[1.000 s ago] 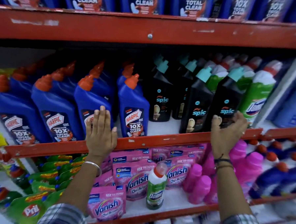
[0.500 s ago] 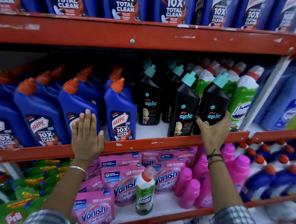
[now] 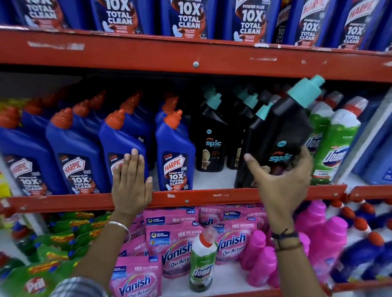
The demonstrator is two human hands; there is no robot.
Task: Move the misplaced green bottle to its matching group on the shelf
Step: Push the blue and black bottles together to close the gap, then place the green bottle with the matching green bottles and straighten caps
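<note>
Shelving of red-painted steel [image 3: 218,58] is seen in three tiers, with chipped paint along the front rails. Top tier: a row of dark blue Harpic bottles [image 3: 188,14], only the labels in view. Middle tier, left to right: blue plastic Harpic bottles with orange caps [image 3: 176,152], black Spic bottles with teal caps [image 3: 210,146], then green-and-white Domex bottles with red caps [image 3: 333,146] at the right end. Lower tier: green Pril pouches [image 3: 31,282] at left, pink Vanish Oxi Action pouches [image 3: 174,249] in the centre, pink plastic bottles [image 3: 261,263] to the right.

One black Spic bottle with a teal cap [image 3: 289,130] is held raised and tilted to the right, clear of the shelf floor, in front of the other black bottles and just beside the green-and-white group. The right hand [image 3: 281,182] is wrapped around its lower body, thumb out to the left, fingers curled behind the label.

The left hand [image 3: 132,183] is laid flat and open against the middle rail, fingers extended upward over a blue bottle label, nothing gripped. A metal bangle [image 3: 120,228] is worn on that wrist; dark thread bands [image 3: 285,239] on the right.

The misplaced green-and-white Domex bottle with a red cap [image 3: 202,260] stands upright on the lower tier, among the pink pouches, just left of the pink bottles, untouched by either hand.
</note>
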